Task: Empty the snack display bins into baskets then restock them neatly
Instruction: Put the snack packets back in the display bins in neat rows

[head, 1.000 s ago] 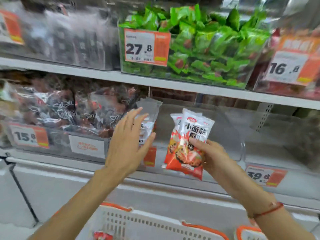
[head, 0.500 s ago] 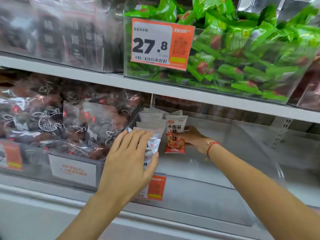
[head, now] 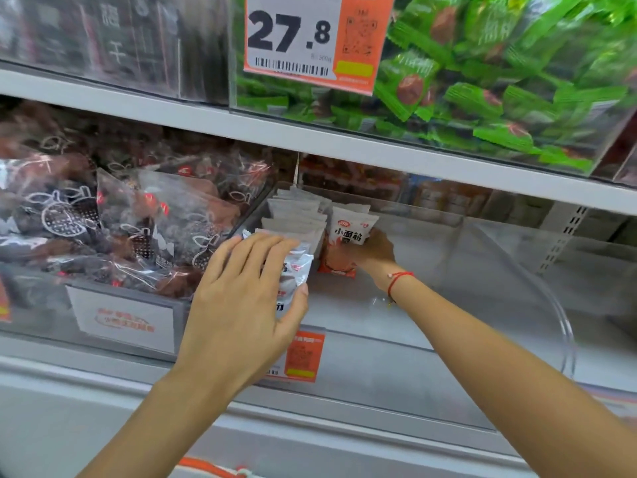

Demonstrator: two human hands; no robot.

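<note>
Toppling threatens: left hand (head: 238, 305), fingers flat, props the packet row (head: 296, 219); right hand (head: 374, 250) grips a snack packet (head: 351, 232) mid-frame.

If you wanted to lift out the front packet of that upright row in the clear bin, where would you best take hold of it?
Pinch the front packet by its crimped top edge, coming from above and in front. It stands upright against the row, so only that top edge and its front face are free; the left hand rests on that face.
</note>
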